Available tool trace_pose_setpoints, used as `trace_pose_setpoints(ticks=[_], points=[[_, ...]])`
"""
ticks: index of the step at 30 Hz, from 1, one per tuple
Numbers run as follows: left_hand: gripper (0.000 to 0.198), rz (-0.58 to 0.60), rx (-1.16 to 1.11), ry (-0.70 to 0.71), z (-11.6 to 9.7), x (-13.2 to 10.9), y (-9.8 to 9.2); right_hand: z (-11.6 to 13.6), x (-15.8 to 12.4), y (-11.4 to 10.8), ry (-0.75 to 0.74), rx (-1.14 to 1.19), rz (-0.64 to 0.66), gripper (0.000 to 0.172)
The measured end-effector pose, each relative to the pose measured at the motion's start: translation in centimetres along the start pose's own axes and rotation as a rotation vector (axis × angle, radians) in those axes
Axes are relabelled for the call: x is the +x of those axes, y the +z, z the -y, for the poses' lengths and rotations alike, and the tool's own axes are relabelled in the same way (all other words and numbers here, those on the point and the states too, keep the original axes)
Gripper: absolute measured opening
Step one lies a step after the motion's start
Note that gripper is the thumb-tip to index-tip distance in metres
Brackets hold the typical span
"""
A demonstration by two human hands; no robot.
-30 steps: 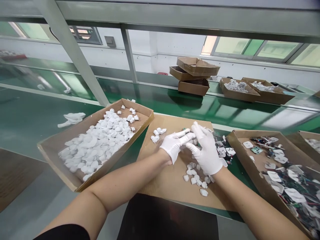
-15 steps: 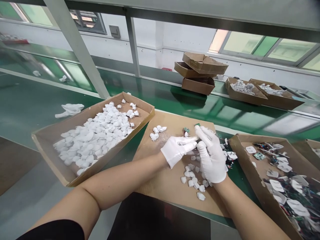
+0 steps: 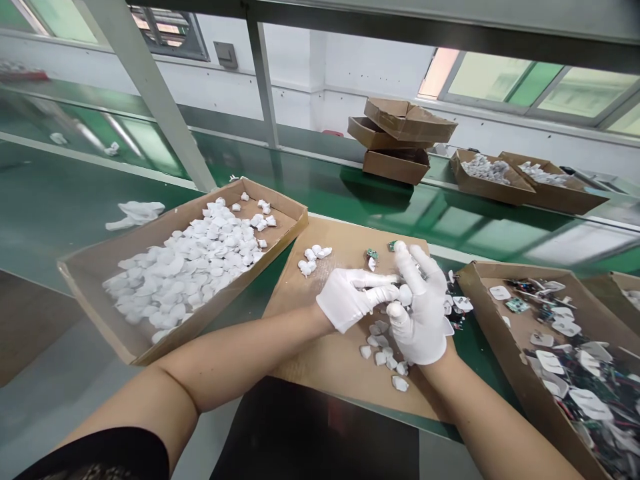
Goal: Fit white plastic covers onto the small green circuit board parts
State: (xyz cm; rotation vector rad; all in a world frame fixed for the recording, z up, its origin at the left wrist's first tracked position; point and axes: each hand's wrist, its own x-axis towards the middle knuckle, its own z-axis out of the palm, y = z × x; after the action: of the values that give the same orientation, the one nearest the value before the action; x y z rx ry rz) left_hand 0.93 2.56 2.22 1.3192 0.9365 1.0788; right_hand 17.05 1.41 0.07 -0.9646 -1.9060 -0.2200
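Note:
My left hand [image 3: 353, 297], in a white glove, pinches a small white rounded plastic piece [image 3: 405, 295] between thumb and forefinger. Close on its right is my right hand [image 3: 419, 310], also gloved, with thumb and fingers apart around that piece; whether it touches the piece I cannot tell. Below the hands, loose white pieces [image 3: 381, 358] are scattered on a cardboard sheet [image 3: 320, 357]. Beyond the fingertips lie small green circuit boards [image 3: 371, 254]. A little group of white pieces [image 3: 309, 267] sits to the left.
At left, a cardboard box [image 3: 287, 248] holds a heap of white pieces. Another box [image 3: 493, 337] at right contains circuit boards, wires and white covers. Stacked boxes [image 3: 395, 167] stand on the green bench behind. A spare white glove [image 3: 135, 215] lies at far left.
My right hand's thumb and fingers have spread apart, and the white piece at my left fingertips has come into view. The camera view has shifted slightly.

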Motion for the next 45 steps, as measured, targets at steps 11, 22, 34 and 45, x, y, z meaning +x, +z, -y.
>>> trace_pose_setpoints(ticks=[11,22,34,45], points=[[0.053,0.258,-0.59,-0.373,0.2,0.5,-0.2,0.4,0.4,-0.8,0.224,0.521,0.194,0.027],[0.038,0.276,-0.622,-0.359,0.0,0.3,-0.1,-1.0,0.4,-0.2,-0.017,0.131,0.107,0.064],[0.035,0.327,-0.722,-0.233,0.3,0.5,-0.6,0.1,-0.2,0.6,0.115,-0.044,-0.07,0.09],[0.053,0.185,-0.512,-0.137,0.0,-0.1,0.1,-1.2,0.3,-0.2,-0.148,-0.165,-0.094,0.052]])
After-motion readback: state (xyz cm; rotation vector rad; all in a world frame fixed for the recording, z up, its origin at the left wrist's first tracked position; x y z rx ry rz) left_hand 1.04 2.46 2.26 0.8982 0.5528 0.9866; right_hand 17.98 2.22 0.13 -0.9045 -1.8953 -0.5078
